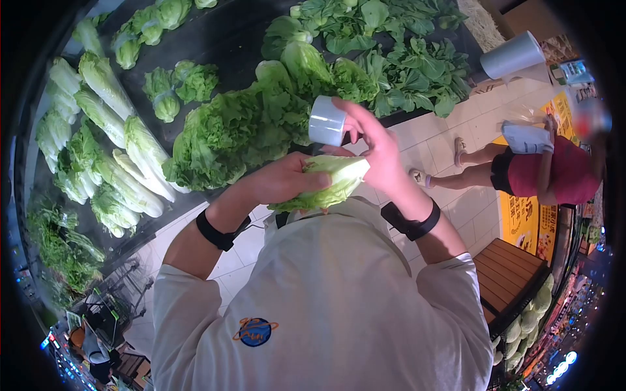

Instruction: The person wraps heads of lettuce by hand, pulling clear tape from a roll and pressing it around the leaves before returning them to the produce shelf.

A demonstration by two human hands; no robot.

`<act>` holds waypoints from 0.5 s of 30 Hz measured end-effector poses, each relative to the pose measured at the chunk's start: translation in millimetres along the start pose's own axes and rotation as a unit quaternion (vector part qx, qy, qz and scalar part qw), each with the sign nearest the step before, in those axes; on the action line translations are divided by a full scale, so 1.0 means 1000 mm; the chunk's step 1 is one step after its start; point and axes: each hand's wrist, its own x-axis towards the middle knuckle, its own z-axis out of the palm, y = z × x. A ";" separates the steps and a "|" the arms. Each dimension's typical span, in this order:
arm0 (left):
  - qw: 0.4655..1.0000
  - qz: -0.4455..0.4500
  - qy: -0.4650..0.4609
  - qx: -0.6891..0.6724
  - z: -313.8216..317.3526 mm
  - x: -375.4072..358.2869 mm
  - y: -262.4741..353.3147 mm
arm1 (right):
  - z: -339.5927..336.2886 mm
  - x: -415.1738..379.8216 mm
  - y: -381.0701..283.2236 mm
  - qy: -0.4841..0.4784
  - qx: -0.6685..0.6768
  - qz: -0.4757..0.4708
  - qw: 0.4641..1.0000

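Observation:
My left hand (287, 181) is wrapped round a pale green head of lettuce (332, 179), thumb lying across its leaves. The cut, whitish end of the lettuce points right, close to my right wrist. My right hand (375, 143) grips a wide roll of clear tape (327, 120), fingers curled at its right side. The roll is just above the lettuce in this view. Both are held in front of my chest, near the edge of the vegetable display. Part of my right hand's fingers is hidden behind the roll.
Loose leaf lettuce (222, 137) lies on the dark display shelf (215, 32), with Chinese cabbages (104, 98) to the left and leafy greens (417, 72) to the right. A plastic bag roll (514, 55) stands at upper right. A person in a red top (570, 169) is on the right.

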 end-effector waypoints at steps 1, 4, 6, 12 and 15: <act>1.000 0.001 0.002 0.000 0.000 0.000 0.001 | -0.002 0.001 -0.001 -0.001 0.001 -0.001 1.000; 0.999 -0.041 0.017 0.021 0.001 0.001 0.004 | -0.010 0.008 -0.001 -0.051 0.122 0.100 0.986; 0.996 -0.054 0.049 0.054 0.001 0.001 0.004 | -0.020 0.016 -0.004 -0.082 0.205 0.125 0.967; 0.978 -0.113 0.120 0.129 -0.009 0.006 0.001 | -0.045 0.030 -0.022 -0.111 0.425 0.125 0.890; 0.984 -0.073 0.157 0.028 -0.018 0.004 0.000 | -0.048 0.021 -0.037 -0.118 0.390 0.104 0.907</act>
